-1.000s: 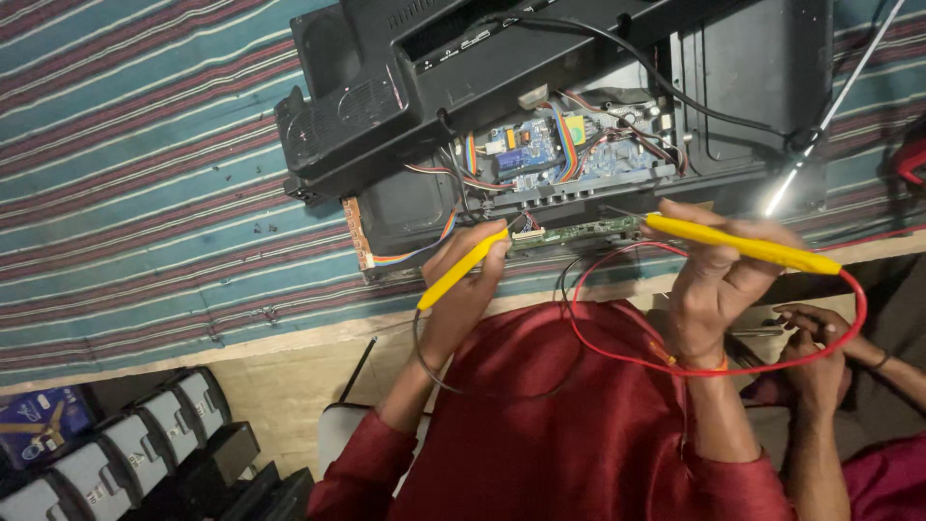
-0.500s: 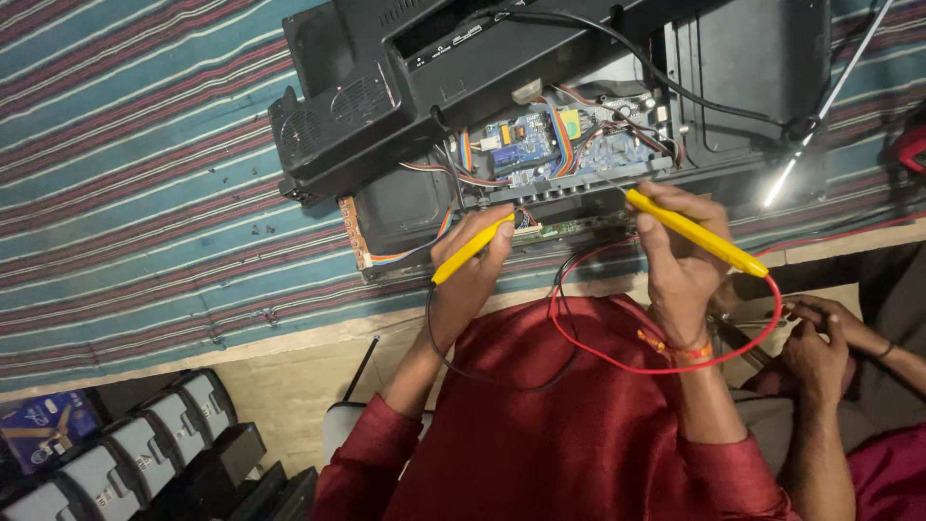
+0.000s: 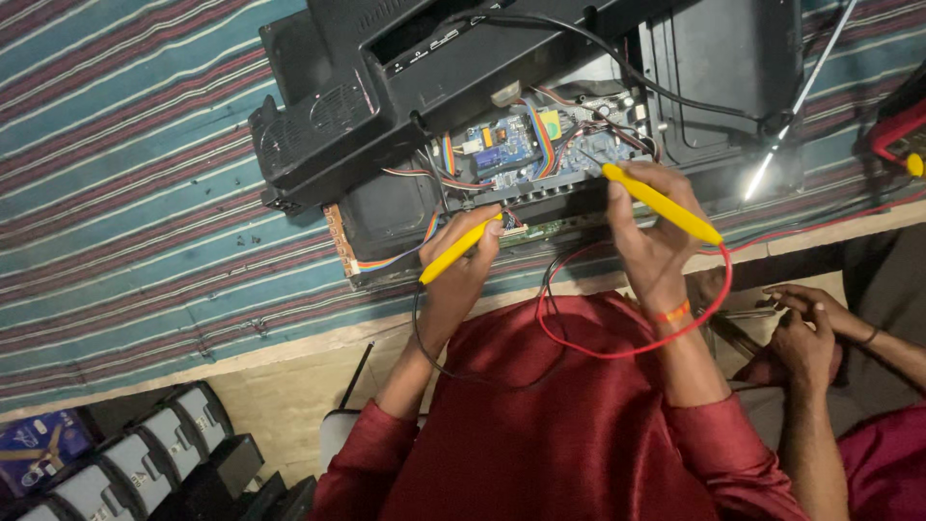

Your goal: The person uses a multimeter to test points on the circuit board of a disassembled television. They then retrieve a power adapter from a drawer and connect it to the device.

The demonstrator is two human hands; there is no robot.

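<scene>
Yellow plastic fills both my hands: my left hand (image 3: 470, 259) is closed around a yellow probe (image 3: 459, 250) with a black lead (image 3: 424, 333) trailing back toward my body, and my right hand (image 3: 648, 227) is clamped on a second yellow probe (image 3: 662, 204) whose red lead (image 3: 666, 333) loops down over my wrist. My hands are apart, each tip set against the circuit board (image 3: 521, 154) just ahead of my fingers, the left tip at the board's near edge, the right tip a little further in. That board, blue with striped ribbon cables, sits in the opened back of a black television (image 3: 386, 106) lying flat beyond my hands on a striped cloth (image 3: 125, 193) that covers the surface. Well off to my right, another person's hand (image 3: 803, 328) rests near the surface edge. Beyond it, at the far right, lies a red meter (image 3: 902, 135).
</scene>
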